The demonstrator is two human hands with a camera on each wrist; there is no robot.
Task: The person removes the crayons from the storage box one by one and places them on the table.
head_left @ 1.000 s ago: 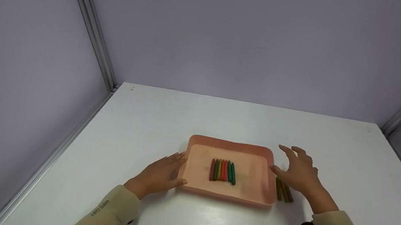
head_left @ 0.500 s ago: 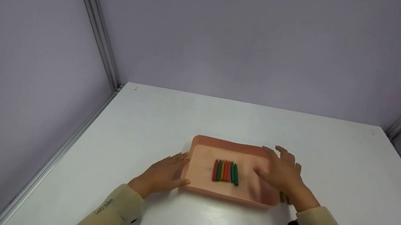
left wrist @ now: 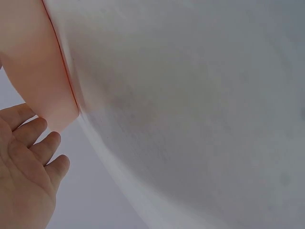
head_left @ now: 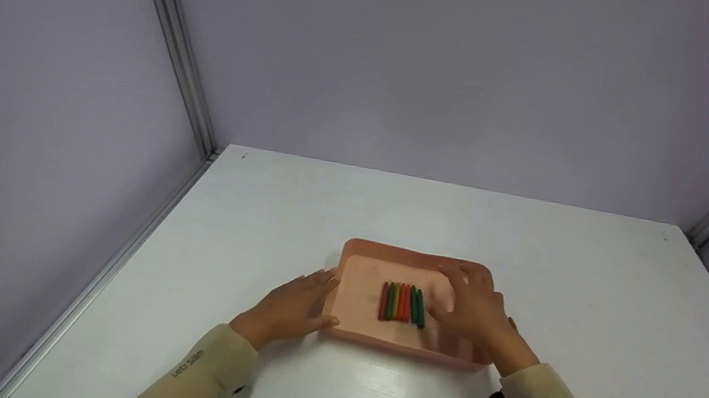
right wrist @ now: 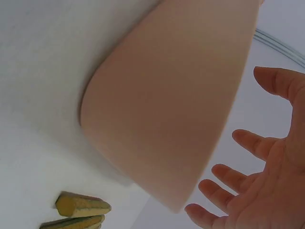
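1. A white tabletop [head_left: 325, 222] carries a shallow pink tray [head_left: 361, 253], held square to the person

2. The left hand [head_left: 288, 308] rests flat against the tray's left wall, grip wide and holding nothing

3. The right hand [head_left: 472, 309] hovers inside the tray, fingers spread and empty, just beside the row of crayons [head_left: 403, 303] on the tray floor

4. Yellow-brown crayons [right wrist: 78, 210] lie on the tabletop just beside the tray's right wall

5. Done well, it seems, the left hand braces the tray while fingertips close low on one crayon, leaving the row undisturbed
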